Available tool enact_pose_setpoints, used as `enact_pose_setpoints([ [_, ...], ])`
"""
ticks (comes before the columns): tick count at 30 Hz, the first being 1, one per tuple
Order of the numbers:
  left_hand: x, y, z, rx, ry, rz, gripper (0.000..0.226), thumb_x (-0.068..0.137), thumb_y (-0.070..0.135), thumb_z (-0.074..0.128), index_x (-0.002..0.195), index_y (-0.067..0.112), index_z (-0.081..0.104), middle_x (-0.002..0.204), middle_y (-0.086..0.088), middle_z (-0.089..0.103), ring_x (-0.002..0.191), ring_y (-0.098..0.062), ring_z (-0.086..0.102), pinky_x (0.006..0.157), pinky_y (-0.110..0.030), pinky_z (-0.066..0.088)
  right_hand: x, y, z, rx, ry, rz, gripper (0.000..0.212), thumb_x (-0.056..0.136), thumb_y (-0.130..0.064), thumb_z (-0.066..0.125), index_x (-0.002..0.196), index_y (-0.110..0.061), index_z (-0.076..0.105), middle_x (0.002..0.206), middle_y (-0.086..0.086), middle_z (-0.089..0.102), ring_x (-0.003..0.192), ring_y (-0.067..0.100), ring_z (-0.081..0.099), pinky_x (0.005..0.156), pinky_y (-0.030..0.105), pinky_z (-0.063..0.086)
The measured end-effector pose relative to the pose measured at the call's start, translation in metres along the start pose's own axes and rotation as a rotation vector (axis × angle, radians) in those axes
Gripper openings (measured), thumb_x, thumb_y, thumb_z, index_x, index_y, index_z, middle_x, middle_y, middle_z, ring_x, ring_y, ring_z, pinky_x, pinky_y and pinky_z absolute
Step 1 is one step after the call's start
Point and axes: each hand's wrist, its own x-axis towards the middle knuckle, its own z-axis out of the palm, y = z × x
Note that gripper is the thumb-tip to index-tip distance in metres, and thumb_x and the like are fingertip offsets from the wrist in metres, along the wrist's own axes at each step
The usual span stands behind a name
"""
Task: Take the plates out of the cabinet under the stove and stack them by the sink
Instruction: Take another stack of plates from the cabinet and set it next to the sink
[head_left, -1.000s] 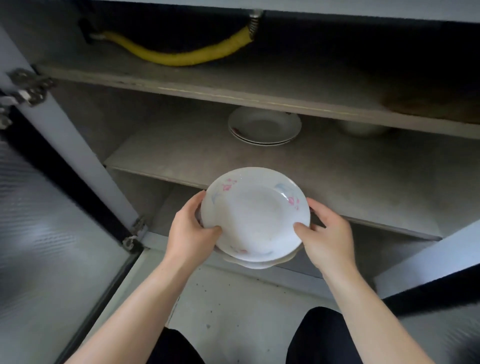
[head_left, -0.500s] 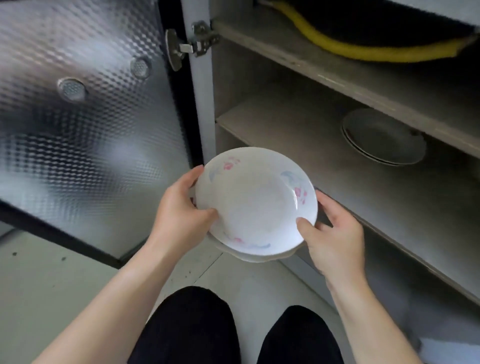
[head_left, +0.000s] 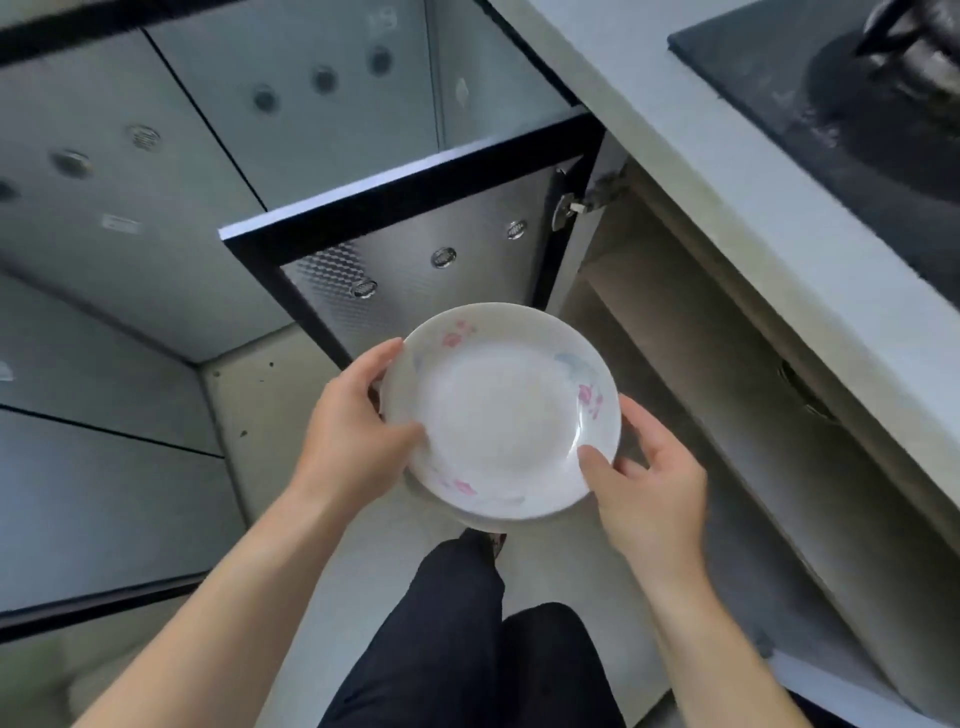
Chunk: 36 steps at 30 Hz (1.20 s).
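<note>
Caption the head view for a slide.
The left hand and right hand grip a flowered white plate beside the open cabinet door, below the stove counter.

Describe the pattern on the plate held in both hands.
White plate with pink flowers and pale blue marks around its rim; head view.

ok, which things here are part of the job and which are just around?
Job: plates, gripped by left hand and right hand; open cabinet.
Around: cabinet door, gas stove, countertop, closed doors.
</note>
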Motion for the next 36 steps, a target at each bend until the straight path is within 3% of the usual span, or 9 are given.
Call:
enact_pose_setpoints([
  [4,-0.052,0.064,-0.051,-0.025,0.012,0.007,0.074,0.068,-0.007,0.066,0.129,0.032,0.051,0.094,0.029,0.053,0.082,0.001,0.059,0.055,-0.002,0.043,-0.050,-0.089,-0.019,-0.025,-0.012,-0.047,0.053,0.079,0.006,0.063,0.121,-0.024,0.059,0.076,-0.032,0.067,0.076,-0.005,0.068,0.058,0.006,0.048],
  [7,-0.091,0.108,-0.079,-0.082,0.016,0.056,0.075,0.067,-0.007,0.068,0.130,0.031,0.050,0.105,0.017,0.059,0.082,-0.006,0.062,0.063,-0.012,0.047,-0.088,-0.148,-0.042,-0.023,0.005,-0.094,0.055,0.079,0.003,0.066,0.125,-0.025,0.057,0.073,-0.034,0.066,0.079,-0.010,0.065,0.061,0.006,0.049],
  [12,-0.153,0.162,-0.108,-0.199,0.003,0.165,0.070,0.066,-0.011,0.067,0.122,0.030,0.057,0.112,0.006,0.064,0.064,-0.001,0.064,0.053,-0.016,0.053,-0.144,-0.211,-0.076,0.015,0.061,-0.197,0.054,0.077,0.006,0.067,0.124,-0.021,0.059,0.085,-0.030,0.068,0.086,-0.002,0.068,0.072,0.017,0.055],
  [18,-0.210,0.184,-0.129,-0.256,0.067,0.219,0.075,0.065,-0.013,0.068,0.125,0.030,0.055,0.111,0.008,0.064,0.065,0.000,0.063,0.062,-0.014,0.053,-0.187,-0.236,-0.091,0.064,0.055,-0.288,0.052,0.076,0.009,0.065,0.111,-0.030,0.063,0.091,-0.030,0.069,0.086,0.001,0.069,0.081,0.034,0.057],
  [21,-0.228,0.186,-0.141,-0.263,0.097,0.211,0.077,0.067,-0.011,0.069,0.131,0.029,0.051,0.112,0.010,0.062,0.071,-0.003,0.065,0.063,-0.014,0.054,-0.199,-0.242,-0.088,0.076,0.035,-0.315,0.053,0.075,0.010,0.065,0.102,-0.036,0.063,0.087,-0.030,0.069,0.085,-0.003,0.068,0.078,0.029,0.057],
  [25,-0.243,0.186,-0.155,-0.266,0.131,0.215,0.076,0.068,-0.010,0.069,0.132,0.027,0.051,0.113,0.009,0.062,0.080,-0.016,0.067,0.075,-0.030,0.056,-0.208,-0.249,-0.083,0.089,0.016,-0.313,0.050,0.075,0.008,0.066,0.111,-0.026,0.065,0.091,-0.022,0.070,0.082,-0.003,0.068,0.076,0.025,0.057],
  [29,-0.245,0.181,-0.166,-0.281,0.147,0.198,0.075,0.069,-0.009,0.068,0.132,0.027,0.051,0.105,0.020,0.061,0.077,-0.011,0.068,0.071,-0.024,0.055,-0.209,-0.255,-0.073,0.067,-0.028,-0.295,0.047,0.076,0.008,0.064,0.107,-0.027,0.066,0.079,-0.033,0.068,0.076,-0.009,0.066,0.067,0.013,0.054],
  [32,-0.243,0.174,-0.177,-0.297,0.171,0.174,0.074,0.070,-0.009,0.067,0.132,0.028,0.050,0.100,0.028,0.057,0.067,0.000,0.066,0.062,-0.016,0.055,-0.206,-0.256,-0.056,0.050,-0.054,-0.263,0.051,0.075,0.007,0.064,0.117,-0.022,0.064,0.084,-0.032,0.068,0.080,-0.002,0.069,0.073,0.023,0.057],
  [36,-0.231,0.161,-0.202,-0.321,0.230,0.138,0.073,0.070,-0.010,0.066,0.131,0.027,0.050,0.107,0.021,0.059,0.066,0.002,0.066,0.060,-0.014,0.055,-0.200,-0.260,-0.022,0.023,-0.095,-0.250,0.051,0.075,0.006,0.065,0.118,-0.022,0.063,0.089,-0.021,0.071,0.079,0.001,0.069,0.074,0.029,0.058],
])
